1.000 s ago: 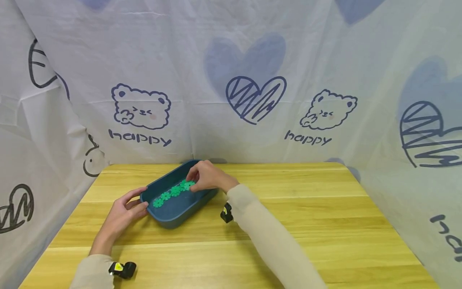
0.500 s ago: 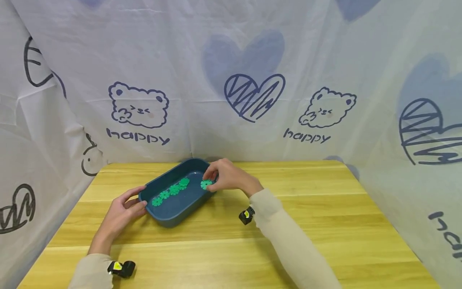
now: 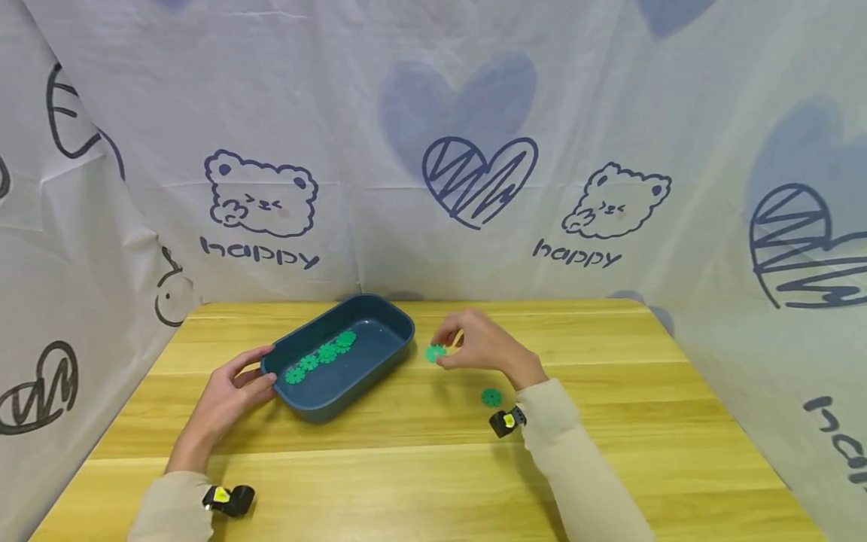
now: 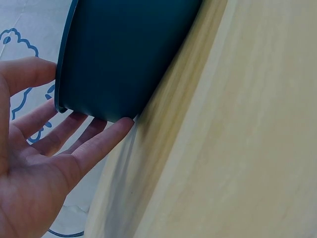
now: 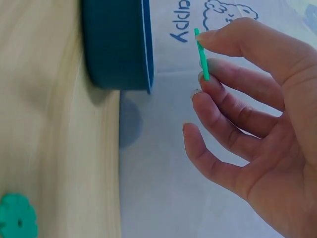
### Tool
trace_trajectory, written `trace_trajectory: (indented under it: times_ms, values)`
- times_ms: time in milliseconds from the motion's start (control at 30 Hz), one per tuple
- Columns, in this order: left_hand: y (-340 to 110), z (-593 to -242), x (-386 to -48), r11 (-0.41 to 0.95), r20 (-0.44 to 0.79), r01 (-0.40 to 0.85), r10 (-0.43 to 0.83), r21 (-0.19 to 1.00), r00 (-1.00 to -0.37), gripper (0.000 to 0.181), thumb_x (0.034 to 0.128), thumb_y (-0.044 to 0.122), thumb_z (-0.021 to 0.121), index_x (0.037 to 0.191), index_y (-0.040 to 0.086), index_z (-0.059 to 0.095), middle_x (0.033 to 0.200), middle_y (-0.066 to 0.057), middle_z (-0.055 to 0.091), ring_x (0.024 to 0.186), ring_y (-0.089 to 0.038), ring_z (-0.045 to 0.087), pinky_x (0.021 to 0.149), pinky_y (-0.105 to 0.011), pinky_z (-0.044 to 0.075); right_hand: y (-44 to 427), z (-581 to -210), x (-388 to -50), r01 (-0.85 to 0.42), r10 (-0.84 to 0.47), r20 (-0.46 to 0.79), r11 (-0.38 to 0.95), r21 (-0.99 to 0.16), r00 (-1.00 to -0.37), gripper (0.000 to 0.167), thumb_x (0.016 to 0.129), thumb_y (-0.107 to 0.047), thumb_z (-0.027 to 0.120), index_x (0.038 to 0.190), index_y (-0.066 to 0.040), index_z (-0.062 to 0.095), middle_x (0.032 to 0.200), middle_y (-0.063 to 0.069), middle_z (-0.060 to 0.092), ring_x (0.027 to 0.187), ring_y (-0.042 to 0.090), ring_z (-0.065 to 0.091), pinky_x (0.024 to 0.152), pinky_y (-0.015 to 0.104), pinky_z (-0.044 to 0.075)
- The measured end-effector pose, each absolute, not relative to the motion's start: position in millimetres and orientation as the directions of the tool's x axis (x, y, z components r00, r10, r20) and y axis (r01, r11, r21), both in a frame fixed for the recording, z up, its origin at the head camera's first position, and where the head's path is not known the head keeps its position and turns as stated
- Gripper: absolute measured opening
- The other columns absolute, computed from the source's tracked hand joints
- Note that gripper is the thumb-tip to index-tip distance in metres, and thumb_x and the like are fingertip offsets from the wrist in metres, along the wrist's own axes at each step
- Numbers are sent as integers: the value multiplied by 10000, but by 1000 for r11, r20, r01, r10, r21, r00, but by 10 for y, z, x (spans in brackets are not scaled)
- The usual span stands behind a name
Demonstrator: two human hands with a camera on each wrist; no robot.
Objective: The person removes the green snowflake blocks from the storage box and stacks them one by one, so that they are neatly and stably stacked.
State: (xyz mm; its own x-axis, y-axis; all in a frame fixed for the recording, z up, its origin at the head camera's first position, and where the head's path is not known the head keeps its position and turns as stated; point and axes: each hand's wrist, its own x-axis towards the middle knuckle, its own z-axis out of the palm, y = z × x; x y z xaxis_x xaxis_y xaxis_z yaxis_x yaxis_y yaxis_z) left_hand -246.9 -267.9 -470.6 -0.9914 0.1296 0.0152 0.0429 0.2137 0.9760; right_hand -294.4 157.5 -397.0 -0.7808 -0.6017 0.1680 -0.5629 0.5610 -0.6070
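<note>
In the head view, a dark blue rectangular bin (image 3: pixel 339 391) stands slantwise on the wooden table. Its near-left end is held by my left hand (image 3: pixel 233 388), thumb at the rim and fingers against the outer wall. Inside, several green interlocking discs (image 3: pixel 327 353) lie in a row. My right hand (image 3: pixel 484 346), right of the bin and above the table, pinches another green interlocking disc (image 5: pixel 201 54) between thumb and fingertips; the right wrist view shows it edge-on. A further green disc (image 3: pixel 491 397) lies on the table below the right hand.
The wooden table (image 3: pixel 379 482) spreads around the bin on all sides. Behind it hangs a white printed cloth (image 3: pixel 379 241), with more cloth on the left and right. Black wrist cameras sit on the left (image 3: pixel 230 500) and right (image 3: pixel 506 421) sleeves.
My right hand has lifted a green disc out of the bin and carried it right over the rim. The disc on the table has come into sight. My left hand stays at the bin.
</note>
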Motion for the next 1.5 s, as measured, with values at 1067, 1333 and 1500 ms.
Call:
trace_trajectory:
  times_ms: [1067,1333,1500]
  values:
    - [-2666,-4713,-2483,224,22,52,131,973,-991,635,1028,124,631,1576,-16,343,1620,-265,299,1109,95,597,886,-226,622,2336,-4566,-2701,-529,-515,199,644,-553,-834,141,798,-179,870,907,-137,791,1010,-8,734,865,188,658,762,334,596]
    - [-2674,-4719,-2485,233,14,44,128,971,-992,635,1028,130,631,1579,-7,345,1622,-261,302,1116,93,590,890,-227,621,2403,-4677,-2708,-503,-522,143,657,-561,-841,141,805,-193,878,899,-149,782,946,-50,719,836,145,639,749,268,583]
    - [-2672,-4707,-2471,237,17,47,130,970,-991,633,1028,144,634,1575,-7,353,1619,-269,301,1125,89,590,894,-224,618,2439,-4744,-2731,-493,-528,124,649,-579,-840,132,821,-203,870,905,-158,779,937,-56,712,842,132,640,758,246,575]
